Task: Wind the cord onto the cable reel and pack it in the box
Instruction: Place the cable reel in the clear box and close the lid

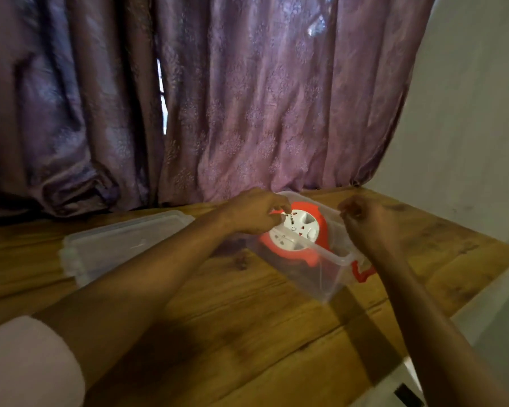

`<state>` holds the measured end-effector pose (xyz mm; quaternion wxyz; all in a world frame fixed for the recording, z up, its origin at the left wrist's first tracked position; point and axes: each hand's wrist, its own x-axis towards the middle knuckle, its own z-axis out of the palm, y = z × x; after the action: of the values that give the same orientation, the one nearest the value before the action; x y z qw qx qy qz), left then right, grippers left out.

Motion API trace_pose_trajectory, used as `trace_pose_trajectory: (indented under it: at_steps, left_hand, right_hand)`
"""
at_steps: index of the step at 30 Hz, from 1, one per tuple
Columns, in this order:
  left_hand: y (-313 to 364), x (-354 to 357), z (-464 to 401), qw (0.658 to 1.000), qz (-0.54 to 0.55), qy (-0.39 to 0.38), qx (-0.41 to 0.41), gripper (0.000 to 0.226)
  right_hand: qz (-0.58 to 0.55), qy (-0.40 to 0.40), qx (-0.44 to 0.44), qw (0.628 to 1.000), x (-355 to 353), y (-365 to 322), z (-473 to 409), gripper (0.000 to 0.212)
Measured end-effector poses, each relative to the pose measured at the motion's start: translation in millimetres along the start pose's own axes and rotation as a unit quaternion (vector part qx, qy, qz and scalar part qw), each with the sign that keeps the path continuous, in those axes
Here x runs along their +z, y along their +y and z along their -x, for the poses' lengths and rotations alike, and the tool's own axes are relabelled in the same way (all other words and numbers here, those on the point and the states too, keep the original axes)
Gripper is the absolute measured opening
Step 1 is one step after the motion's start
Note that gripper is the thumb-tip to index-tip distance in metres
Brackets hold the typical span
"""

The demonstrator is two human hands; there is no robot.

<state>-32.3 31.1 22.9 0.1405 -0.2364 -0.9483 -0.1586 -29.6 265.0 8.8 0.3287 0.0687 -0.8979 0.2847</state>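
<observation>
An orange cable reel with a white socket face lies inside a clear plastic box on the wooden table. My left hand reaches over the box's far left side, its fingertips pinched on the reel's upper edge. My right hand is at the box's right rim with its fingers curled; blur hides whether it grips the rim. A red latch shows at the box's near right end. No loose cord is in view.
The clear lid lies flat on the table to the left of the box. A purple curtain hangs right behind the table. The wooden table ends at the right, beside a pale wall.
</observation>
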Motion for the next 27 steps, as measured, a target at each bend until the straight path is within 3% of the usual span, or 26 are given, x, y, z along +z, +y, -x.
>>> trace_pose_trajectory:
  at_steps: [6, 10, 13, 16, 19, 23, 25, 27]
  left_hand:
    - [-35.5, -28.1, 55.2, 0.993, -0.003, 0.089, -0.075, 0.034]
    - [-74.8, -40.0, 102.3, 0.972, -0.085, 0.005, -0.217, 0.03]
    - [-90.3, -30.4, 133.4, 0.949, -0.168, -0.062, -0.258, 0.036]
    - [-99.6, -18.9, 151.3, 0.943, -0.161, -0.077, -0.281, 0.039]
    - [-101.7, -16.5, 155.3, 0.944, -0.15, -0.055, -0.289, 0.02]
    - [-97.5, -20.3, 151.3, 0.948, -0.15, -0.048, -0.276, 0.016]
    - [-92.9, -26.8, 147.0, 0.952, -0.181, 0.005, -0.247, 0.009]
    - [-81.0, -35.4, 141.8, 0.95, -0.205, 0.065, -0.225, 0.016]
  right_hand:
    - [0.024, 0.006, -0.097, 0.995, 13.8, -50.2, 8.8, 0.018]
    - [-0.037, -0.042, -0.193, 0.98, 37.8, -107.3, 35.9, 0.018]
    - [-0.057, -0.113, -0.216, 0.968, 63.5, -132.0, 52.1, 0.018]
    - [-0.054, -0.197, -0.209, 0.956, 82.8, -141.2, 68.1, 0.02]
    - [-0.038, -0.265, -0.202, 0.942, 91.5, -141.1, 77.4, 0.026]
    - [-0.025, -0.277, -0.188, 0.942, 88.0, -137.6, 74.7, 0.029]
    - [-0.038, -0.265, -0.173, 0.948, 82.9, -135.4, 71.7, 0.03]
    - [-0.043, -0.26, -0.16, 0.951, 80.5, -133.0, 68.9, 0.033]
